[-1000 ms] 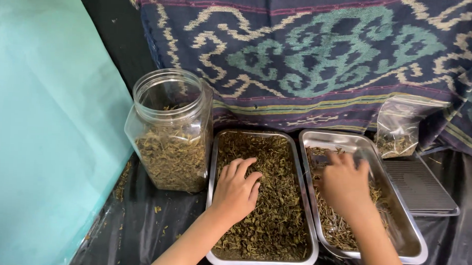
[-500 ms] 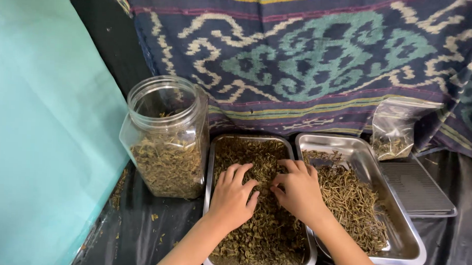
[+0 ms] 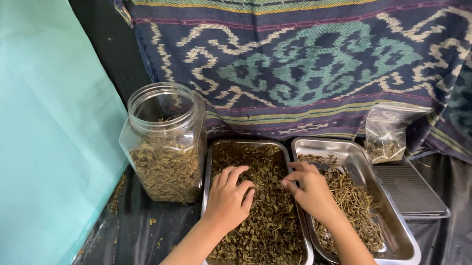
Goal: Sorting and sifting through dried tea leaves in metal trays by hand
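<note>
Left hand [image 3: 227,199] lies flat, fingers spread, on dried leaves in the near-left steel tray [image 3: 207,199]; right hand [image 3: 310,190] pinches leaves together, and they could scatter over the rim.

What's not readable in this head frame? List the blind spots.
- Left tray: near edge cut off by the bottom of the head view; leaves under the left hand are hidden.
- Right hand: whether its fingers pinch anything is too small to tell.
- Right tray: part of the stems hidden by the forearm.
- Small bag: contents blurred by the glossy plastic.
- Jar: no lid in view.
</note>
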